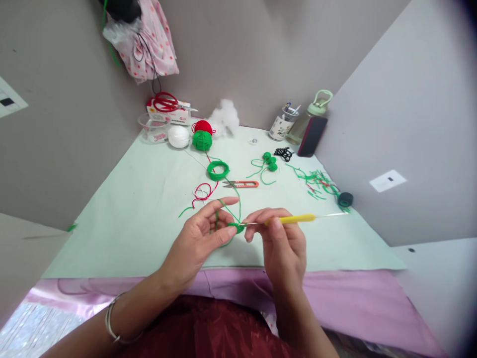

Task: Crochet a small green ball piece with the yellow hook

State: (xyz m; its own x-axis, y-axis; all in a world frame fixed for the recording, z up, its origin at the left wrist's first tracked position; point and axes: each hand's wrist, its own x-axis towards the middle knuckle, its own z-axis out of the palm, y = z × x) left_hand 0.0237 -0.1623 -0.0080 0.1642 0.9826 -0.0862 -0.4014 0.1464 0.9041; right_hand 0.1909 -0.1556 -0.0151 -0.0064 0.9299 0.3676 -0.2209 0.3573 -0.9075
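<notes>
Right hand (281, 243) pinches the yellow crochet hook (294, 219), lying sideways, tip pointing left into the small green crochet piece (236, 227) pinched by the left hand (203, 236), above the bench's (149, 214) near edge.

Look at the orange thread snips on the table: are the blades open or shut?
Shut. The orange thread snips lie flat beyond the hands, their blades meeting in one point with no gap.

small green crochet piece (236, 227), yellow-handled hook (294, 219)
</notes>
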